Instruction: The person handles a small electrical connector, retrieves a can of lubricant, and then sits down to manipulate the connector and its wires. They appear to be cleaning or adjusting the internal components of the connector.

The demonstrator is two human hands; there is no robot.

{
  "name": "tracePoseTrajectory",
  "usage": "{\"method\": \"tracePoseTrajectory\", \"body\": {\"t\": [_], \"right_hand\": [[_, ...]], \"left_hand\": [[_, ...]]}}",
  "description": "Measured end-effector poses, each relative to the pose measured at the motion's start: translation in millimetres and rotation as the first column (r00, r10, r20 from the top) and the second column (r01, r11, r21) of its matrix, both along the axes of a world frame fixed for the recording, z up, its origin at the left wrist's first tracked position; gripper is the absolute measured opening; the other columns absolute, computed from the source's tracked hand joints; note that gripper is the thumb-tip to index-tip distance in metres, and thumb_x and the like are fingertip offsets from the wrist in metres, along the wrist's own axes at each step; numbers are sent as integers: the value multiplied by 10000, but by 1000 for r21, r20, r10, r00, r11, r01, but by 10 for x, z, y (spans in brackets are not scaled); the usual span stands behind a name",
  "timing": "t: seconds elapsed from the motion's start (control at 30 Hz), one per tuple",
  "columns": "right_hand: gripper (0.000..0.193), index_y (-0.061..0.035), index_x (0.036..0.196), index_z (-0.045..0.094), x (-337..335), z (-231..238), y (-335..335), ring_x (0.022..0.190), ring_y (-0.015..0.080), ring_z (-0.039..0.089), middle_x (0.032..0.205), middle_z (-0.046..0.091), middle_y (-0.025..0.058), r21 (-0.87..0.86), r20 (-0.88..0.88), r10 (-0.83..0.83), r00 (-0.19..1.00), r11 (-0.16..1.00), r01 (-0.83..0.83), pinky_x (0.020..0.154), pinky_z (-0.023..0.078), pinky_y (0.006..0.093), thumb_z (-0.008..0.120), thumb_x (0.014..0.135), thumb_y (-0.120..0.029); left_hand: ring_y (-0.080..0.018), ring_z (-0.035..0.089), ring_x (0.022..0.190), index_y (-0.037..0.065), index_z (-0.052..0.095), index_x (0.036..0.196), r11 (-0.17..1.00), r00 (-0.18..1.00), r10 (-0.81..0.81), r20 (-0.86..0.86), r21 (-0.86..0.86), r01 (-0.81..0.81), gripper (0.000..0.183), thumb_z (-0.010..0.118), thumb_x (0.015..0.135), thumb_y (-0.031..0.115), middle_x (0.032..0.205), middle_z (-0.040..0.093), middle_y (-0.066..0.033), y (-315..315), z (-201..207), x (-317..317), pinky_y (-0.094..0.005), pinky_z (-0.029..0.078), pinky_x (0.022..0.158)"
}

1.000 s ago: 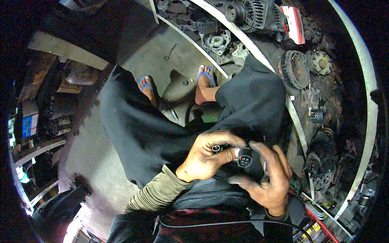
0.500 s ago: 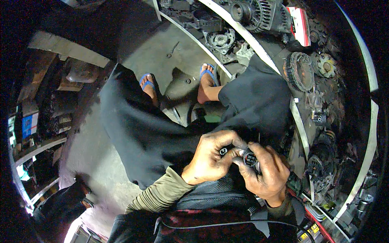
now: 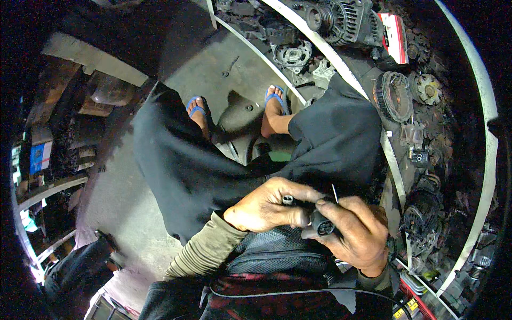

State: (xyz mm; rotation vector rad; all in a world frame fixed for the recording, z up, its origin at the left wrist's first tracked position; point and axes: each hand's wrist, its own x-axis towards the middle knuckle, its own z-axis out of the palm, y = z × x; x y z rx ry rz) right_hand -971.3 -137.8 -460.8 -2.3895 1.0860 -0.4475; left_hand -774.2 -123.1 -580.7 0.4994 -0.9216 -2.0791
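So both hands are on one small part over the lap: the right hand [image 3: 357,234] is closed around a dark plug-like connector [image 3: 321,224], and the left hand [image 3: 269,207] pinches a small metal piece [image 3: 288,200] at its end. Looks like a fiddly fitting step that needs a steady pinch. Alternators [image 3: 341,18] crowd the shelf [image 3: 397,176] just beside the right knee.

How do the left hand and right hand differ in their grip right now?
The left hand lies knuckles up, fingers curled over a small dark cylindrical piece; the right hand cradles a black connector-like part from below, its socket facing the camera. The left hand's forearm wears a ribbed olive sleeve; the right hand's wrist shows barely any sleeve. Both are grimy and meet over the lap.
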Motion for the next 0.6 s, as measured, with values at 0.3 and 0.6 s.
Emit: {"method": "tracePoseTrajectory", "body": {"t": [0.3, 0.6], "right_hand": [[202, 40, 1135, 663, -52, 359, 187, 783, 265, 698, 1019, 730, 208, 377, 210, -397, 893, 876, 301, 728, 569, 355, 596, 949, 0], [154, -24, 978, 669, -1, 465, 58, 815, 317, 701, 979, 712, 187, 114, 106, -121, 987, 987, 109, 750, 568, 400, 734, 839, -19]], "left_hand": [[-170, 633, 1039, -28, 701, 1184, 997, 984, -77, -161, -31, 73, 499, 782, 863, 345, 1096, 728, -96, -52, 60, -17, -339, 466, 970], [-193, 634, 1027, -29, 698, 1175, 983, 993, -83, -86, -171, 68, 469, 764, 883, 332, 1077, 717, -112, -91, 59, 51, -350, 474, 954]]}}
